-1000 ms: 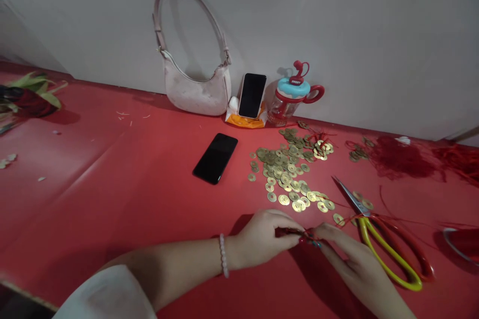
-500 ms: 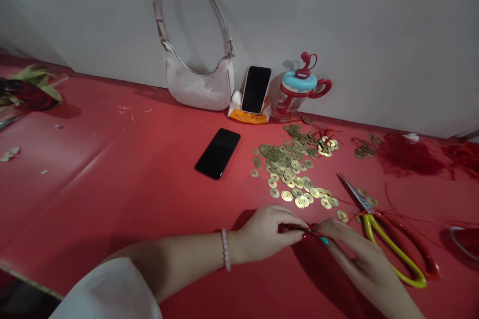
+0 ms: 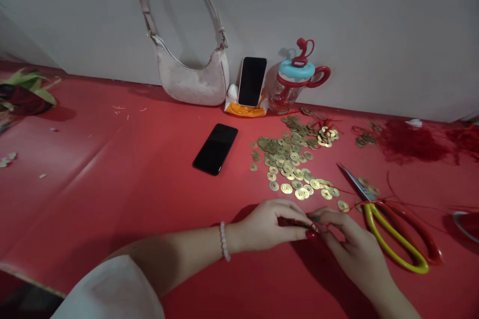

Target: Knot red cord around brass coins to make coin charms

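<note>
My left hand (image 3: 267, 225), with a beaded bracelet at the wrist, is closed in a pinch around a small coin, partly hidden by the fingers, with red cord at it. My right hand (image 3: 354, 244) meets it at the fingertips, pinching the red cord (image 3: 324, 228). Beyond the hands lies a spread of brass coins (image 3: 288, 167) with square holes. Scissors (image 3: 396, 234) with one yellow and one red handle rest to the right of my right hand, their blades pointing away to the upper left.
A black phone (image 3: 216, 149) lies on the red table (image 3: 149, 199). Against the wall are a pale handbag (image 3: 192, 82), an upright phone (image 3: 252, 81) on an orange packet and a cup (image 3: 288, 89). Tangled red cord (image 3: 411, 144) lies right, a leafy bundle (image 3: 28, 94) left.
The view has shifted slightly. My fingertips have changed their grip at the cord; the right fingers now sit closer to the left ones and the right hand's teal nail is less visible.
</note>
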{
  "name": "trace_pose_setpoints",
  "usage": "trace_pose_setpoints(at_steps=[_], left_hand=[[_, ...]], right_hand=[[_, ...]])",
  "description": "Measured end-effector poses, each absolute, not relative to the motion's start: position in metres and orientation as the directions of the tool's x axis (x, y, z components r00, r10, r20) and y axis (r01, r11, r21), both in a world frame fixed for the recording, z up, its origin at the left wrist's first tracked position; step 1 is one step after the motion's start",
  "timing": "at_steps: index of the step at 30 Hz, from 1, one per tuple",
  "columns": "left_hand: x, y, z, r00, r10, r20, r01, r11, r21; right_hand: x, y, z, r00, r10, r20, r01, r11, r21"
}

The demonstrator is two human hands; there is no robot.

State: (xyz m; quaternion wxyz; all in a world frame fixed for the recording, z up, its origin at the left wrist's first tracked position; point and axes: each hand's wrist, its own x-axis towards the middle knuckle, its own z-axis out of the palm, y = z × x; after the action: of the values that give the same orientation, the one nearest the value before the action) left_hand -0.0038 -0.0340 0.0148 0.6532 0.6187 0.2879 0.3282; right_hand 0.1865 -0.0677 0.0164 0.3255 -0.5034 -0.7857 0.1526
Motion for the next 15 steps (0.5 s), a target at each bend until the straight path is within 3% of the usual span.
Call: trace_pose_setpoints(at_steps=[7, 10, 13, 15], left_hand=[[-0.002, -0.03, 0.02, 0.569, 0.812, -0.132, -0.194, 0.288, 0.938], [0.0, -0.028, 0.019, 0.499, 0.858, -0.126, -0.201, 0.256, 0.946], [0.001, -0.029, 0.015, 0.418, 0.905, -0.078, -0.177, 0.166, 0.97], [0.0, -0.029, 0.013, 0.384, 0.921, -0.058, -0.145, 0.122, 0.982]], right_hand=[[0.18, -0.067, 0.026, -0.452, 0.886, 0.105, 0.595, 0.387, -0.704], [0.179, -0.069, 0.031, -0.503, 0.864, 0.031, 0.483, 0.311, -0.818], [0.188, -0.072, 0.029, -0.498, 0.866, 0.041, 0.312, 0.223, -0.924], [0.203, -0.075, 0.024, -0.484, 0.871, 0.084, 0.278, 0.244, -0.929]])
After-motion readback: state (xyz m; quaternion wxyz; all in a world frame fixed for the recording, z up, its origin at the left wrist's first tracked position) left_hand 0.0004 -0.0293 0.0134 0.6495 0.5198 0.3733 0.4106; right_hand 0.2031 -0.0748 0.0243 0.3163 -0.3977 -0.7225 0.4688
